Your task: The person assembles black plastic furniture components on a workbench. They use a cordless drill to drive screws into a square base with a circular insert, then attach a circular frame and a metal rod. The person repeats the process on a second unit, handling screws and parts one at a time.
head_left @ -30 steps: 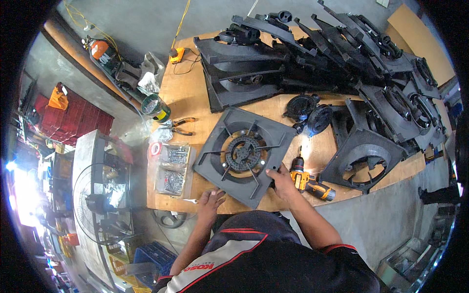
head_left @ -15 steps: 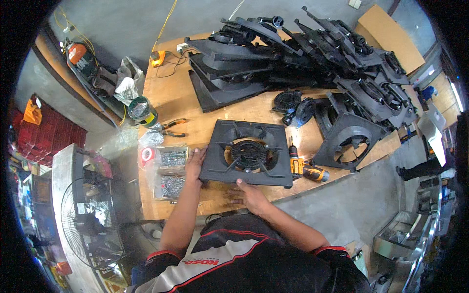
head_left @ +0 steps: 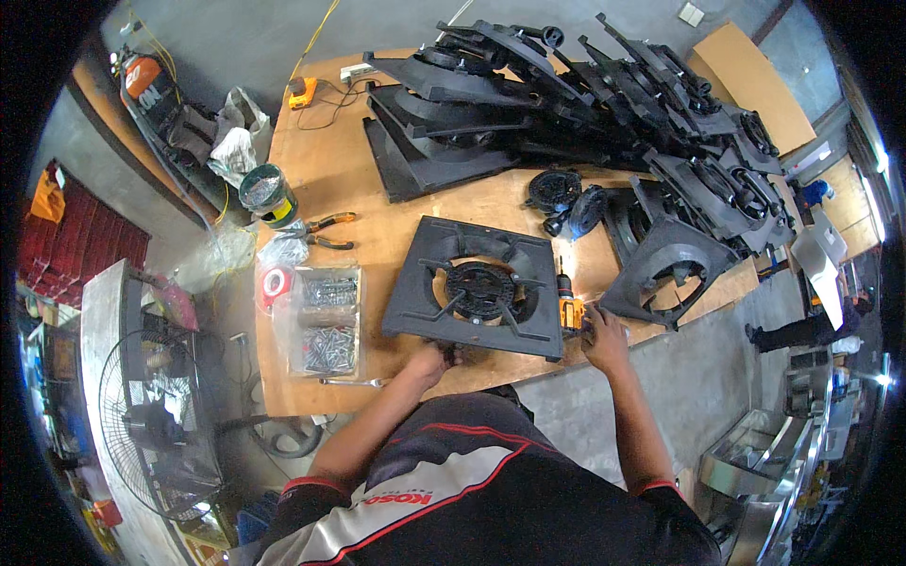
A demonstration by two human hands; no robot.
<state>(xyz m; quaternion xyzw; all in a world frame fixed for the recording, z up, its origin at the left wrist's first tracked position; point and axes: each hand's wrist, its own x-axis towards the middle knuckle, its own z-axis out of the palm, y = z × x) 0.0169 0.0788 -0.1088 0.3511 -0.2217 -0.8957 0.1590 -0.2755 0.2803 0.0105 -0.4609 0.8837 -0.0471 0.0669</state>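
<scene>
A black square cast-iron burner frame [head_left: 415, 302], with a round burner [head_left: 479, 290] in its central opening, lies before me on the wooden table. My left hand [head_left: 432, 364] is at its near edge with the fingers curled in partly beneath the rim; what they hold, if anything, is hidden. To the right of the frame, my right hand [head_left: 605, 340] is closed around the handle of a yellow-and-black cordless drill [head_left: 570, 311]. The drill lies against the frame's right side, its chuck pointing away from me.
Boxes of screws [head_left: 329, 349] and a spanner [head_left: 351, 382] are to the left. Beyond them are pliers [head_left: 330, 232] and a bucket [head_left: 268, 195]. A heap of black burner frames [head_left: 444, 174] fills the table's far side. Loose burners [head_left: 554, 191] lie nearer. A fan [head_left: 151, 424] stands left.
My left hand has gone from the frame's left side to its near edge. My right hand has left the near edge, moved right and taken hold of the drill.
</scene>
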